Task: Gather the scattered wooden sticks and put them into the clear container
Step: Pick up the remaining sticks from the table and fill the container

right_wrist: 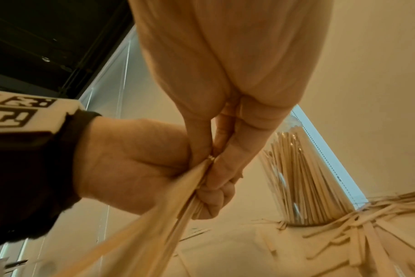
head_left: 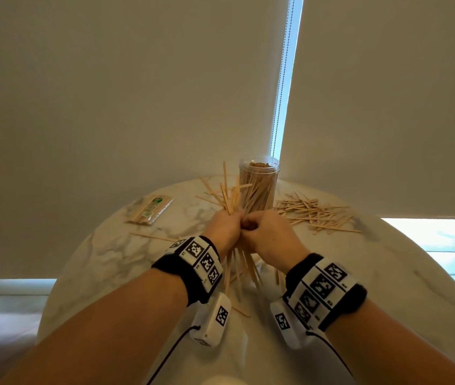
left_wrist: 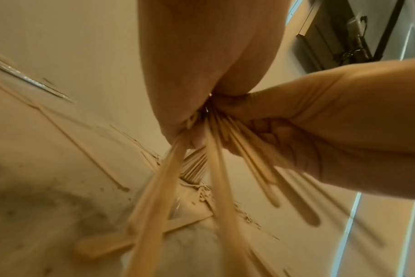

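Both hands meet over the middle of the round marble table [head_left: 387, 273] and grip one bundle of wooden sticks [head_left: 231, 195]. My left hand [head_left: 226, 227] holds it from the left, my right hand [head_left: 265, 233] from the right, fingers curled round the sticks. The bundle fans out above and below the fists and hangs blurred in the left wrist view [left_wrist: 216, 150]. Just behind the hands stands the clear container [head_left: 259, 187], upright, open-topped and holding several sticks; it also shows in the right wrist view [right_wrist: 303, 178]. Loose sticks [head_left: 315, 215] lie scattered to its right.
A plastic packet of sticks [head_left: 151, 209] lies at the table's left. One long stick [head_left: 154, 237] lies left of my left wrist and another stick [head_left: 240, 311] between my forearms. Roller blinds [head_left: 137, 93] hang close behind the table's far edge.
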`<state>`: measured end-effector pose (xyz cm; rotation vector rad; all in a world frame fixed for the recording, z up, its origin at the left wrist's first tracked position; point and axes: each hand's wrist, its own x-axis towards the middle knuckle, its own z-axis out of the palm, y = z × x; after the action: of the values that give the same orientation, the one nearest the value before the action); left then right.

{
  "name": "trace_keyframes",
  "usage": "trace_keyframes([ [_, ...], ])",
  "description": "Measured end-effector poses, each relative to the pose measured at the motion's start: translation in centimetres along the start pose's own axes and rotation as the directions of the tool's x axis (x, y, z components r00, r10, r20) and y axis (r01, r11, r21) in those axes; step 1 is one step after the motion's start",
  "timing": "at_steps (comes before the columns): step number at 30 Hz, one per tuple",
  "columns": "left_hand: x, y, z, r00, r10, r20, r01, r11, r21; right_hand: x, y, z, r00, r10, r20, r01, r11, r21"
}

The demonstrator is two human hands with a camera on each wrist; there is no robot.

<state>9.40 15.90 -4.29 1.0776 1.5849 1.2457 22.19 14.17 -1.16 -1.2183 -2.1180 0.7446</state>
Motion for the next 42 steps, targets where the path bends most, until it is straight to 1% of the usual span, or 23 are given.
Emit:
trace_keyframes([
  [2,-0.1,0.2,-0.3,0.999,0.027,-0.029,-0.027,1.000,0.002,0.2,0.0,0.2,1.000,-0.005,0.010,0.005,1.000,0.027],
  [5,0.2,0.8,-1.0,0.994,0.067,-0.082,-0.070,0.997,-0.033,0.5,0.5,-0.1,1.000,0.028,-0.007,-0.027,0.997,0.068],
  [8,0.3,1.4,-1.4,0.994,0.092,-0.054,-0.100,0.979,-0.176,0.6,0.8,-0.9,1.000,0.008,-0.010,-0.008,1.000,0.019],
  [10,0.0,1.9,-1.4,0.987,0.160,-0.025,-0.161,0.952,-0.260,1.1,0.9,-1.5,0.995,-0.035,-0.099,0.028,0.997,-0.076],
  [12,-0.2,2.3,-1.1,0.970,0.244,0.013,-0.231,0.934,-0.271,2.0,0.7,-2.4,0.972,-0.105,-0.211,0.077,0.988,-0.135],
  [13,-0.4,2.5,-0.9,0.962,0.271,0.042,-0.250,0.931,-0.267,2.5,0.4,-2.9,0.962,-0.137,-0.238,0.106,0.985,-0.139],
  [14,-0.6,2.7,-0.7,0.954,0.290,0.076,-0.262,0.928,-0.264,3.2,0.2,-3.4,0.957,-0.163,-0.238,0.128,0.980,-0.154],
  [17,-1.1,3.2,0.0,0.933,0.307,0.188,-0.244,0.923,-0.298,5.2,-0.8,-4.5,0.966,-0.216,-0.141,0.175,0.951,-0.257],
  [19,-1.0,3.2,0.1,0.932,0.292,0.216,-0.210,0.918,-0.336,6.3,-1.0,-5.1,0.962,-0.250,-0.107,0.217,0.943,-0.254],
  [21,-0.7,3.2,-0.1,0.939,0.269,0.212,-0.182,0.917,-0.356,6.9,-1.0,-5.5,0.954,-0.276,-0.119,0.249,0.947,-0.203],
  [23,-0.4,3.2,-0.5,0.950,0.250,0.185,-0.160,0.903,-0.399,7.2,-0.6,-5.8,0.949,-0.282,-0.140,0.250,0.945,-0.209],
  [25,0.1,3.1,-0.8,0.963,0.235,0.131,-0.156,0.884,-0.440,7.3,-0.1,-6.0,0.945,-0.249,-0.214,0.204,0.956,-0.209],
  [27,0.6,2.9,-1.0,0.969,0.239,0.060,-0.183,0.863,-0.470,6.9,0.4,-5.7,0.943,-0.188,-0.273,0.156,0.978,-0.137],
  [28,0.8,2.9,-1.0,0.969,0.244,0.031,-0.198,0.849,-0.490,6.4,0.4,-5.2,0.949,-0.172,-0.265,0.153,0.984,-0.088],
  [30,1.0,2.9,-0.8,0.964,0.264,0.001,-0.225,0.823,-0.521,5.5,0.3,-3.8,0.967,-0.179,-0.183,0.177,0.984,-0.026],
  [31,0.9,2.9,-0.7,0.961,0.277,-0.005,-0.239,0.819,-0.522,5.1,0.1,-3.0,0.971,-0.194,-0.141,0.192,0.981,-0.028],
  [33,0.9,2.7,-0.4,0.959,0.283,-0.014,-0.252,0.827,-0.504,4.7,0.0,-1.7,0.967,-0.221,-0.129,0.215,0.975,-0.059],
  [35,1.2,2.3,-0.4,0.967,0.253,-0.045,-0.240,0.828,-0.508,4.6,0.2,-1.1,0.964,-0.219,-0.154,0.215,0.976,-0.043],
  [37,1.7,2.0,-0.8,0.976,0.196,-0.100,-0.219,0.814,-0.538,4.5,0.5,-0.8,0.979,-0.172,-0.112,0.171,0.985,-0.010],
  [39,2.1,2.2,-1.1,0.979,0.148,-0.141,-0.202,0.793,-0.574,4.3,0.7,-0.6,0.998,-0.059,0.037,0.061,0.997,-0.049],
  [40,2.3,2.4,-1.3,0.978,0.144,-0.151,-0.207,0.774,-0.599,4.2,0.7,-0.4,0.990,0.003,0.140,0.012,0.994,-0.112],
  [41,2.5,2.6,-1.4,0.976,0.153,-0.157,-0.218,0.746,-0.629,4.0,0.6,-0.1,0.972,0.045,0.232,0.001,0.980,-0.197],
  [42,2.5,2.8,-1.4,0.973,0.163,-0.163,-0.230,0.720,-0.655,4.0,0.7,0.2,0.956,0.060,0.286,0.021,0.962,-0.272],
])
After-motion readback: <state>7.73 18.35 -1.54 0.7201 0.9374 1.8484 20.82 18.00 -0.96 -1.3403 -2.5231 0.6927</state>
